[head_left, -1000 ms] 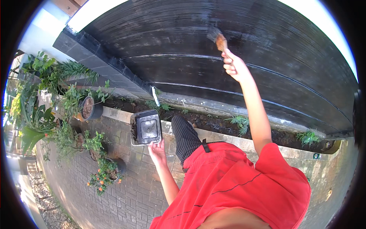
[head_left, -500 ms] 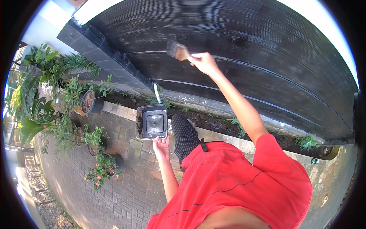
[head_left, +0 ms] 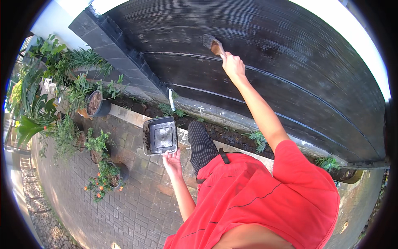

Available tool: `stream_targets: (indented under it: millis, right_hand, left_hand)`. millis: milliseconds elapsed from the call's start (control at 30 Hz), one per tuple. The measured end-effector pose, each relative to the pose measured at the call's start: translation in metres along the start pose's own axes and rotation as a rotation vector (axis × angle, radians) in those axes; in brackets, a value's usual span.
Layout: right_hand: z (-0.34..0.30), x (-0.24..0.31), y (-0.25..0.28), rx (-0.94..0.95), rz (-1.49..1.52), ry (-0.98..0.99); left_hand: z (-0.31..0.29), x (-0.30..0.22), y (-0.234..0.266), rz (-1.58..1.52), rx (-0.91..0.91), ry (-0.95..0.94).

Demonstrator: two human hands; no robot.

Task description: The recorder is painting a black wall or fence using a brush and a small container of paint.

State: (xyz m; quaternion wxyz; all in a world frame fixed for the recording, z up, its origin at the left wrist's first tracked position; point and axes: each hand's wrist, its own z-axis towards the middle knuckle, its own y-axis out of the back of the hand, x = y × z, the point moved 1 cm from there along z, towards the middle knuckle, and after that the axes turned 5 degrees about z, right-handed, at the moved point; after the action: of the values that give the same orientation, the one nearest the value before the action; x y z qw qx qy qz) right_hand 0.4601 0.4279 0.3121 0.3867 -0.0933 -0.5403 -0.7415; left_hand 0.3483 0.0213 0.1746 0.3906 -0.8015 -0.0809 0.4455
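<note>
A paintbrush with a wide ferrule and dark bristles is gripped by its handle in my right hand, my arm stretched out toward the wall. Its bristles lie over the black ribbed wall; whether they touch it I cannot tell. Down by my left leg, my left hand holds a square plastic tub by its near rim. The tub is tilted so its inside shows, smeared dark with a greyish bottom. My left fingers are partly hidden beneath the rim.
Along the wall's foot runs a soil strip with small ferns and a pale kerb. A short white pipe sticks out there. Potted plants stand on the left, one with orange flowers. Brick paving lies underfoot.
My right hand has carried the paintbrush rightward and slightly up along the wall. The tub in my left hand has shifted a little left in view, as the whole view moved slightly.
</note>
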Motion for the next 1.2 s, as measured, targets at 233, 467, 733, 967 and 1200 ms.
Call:
stream_targets:
  millis: [233, 467, 733, 967, 1200]
  right_hand:
    - [-0.036, -0.043, 0.043, 0.021, 0.02, -0.183]
    - [-0.137, -0.131, 0.063, 0.199, 0.325, -0.365]
    - [-0.257, -0.125, 0.082, 0.196, 0.728, -0.729]
    - [-0.245, -0.063, 0.109, 0.185, 0.86, -0.532]
    - [-0.198, -0.015, 0.134, 0.609, 1.146, -0.507]
  left_hand:
    - [0.004, 0.008, -0.013, 0.01, 0.027, -0.004]
    - [0.002, 0.023, -0.009, 0.1, 0.041, 0.073]
    - [0.008, 0.043, -0.07, 0.389, 0.163, 0.079]
    - [0.009, 0.06, -0.113, 0.389, 0.318, 0.002]
    - [-0.008, 0.051, -0.139, 0.448, 0.413, -0.162]
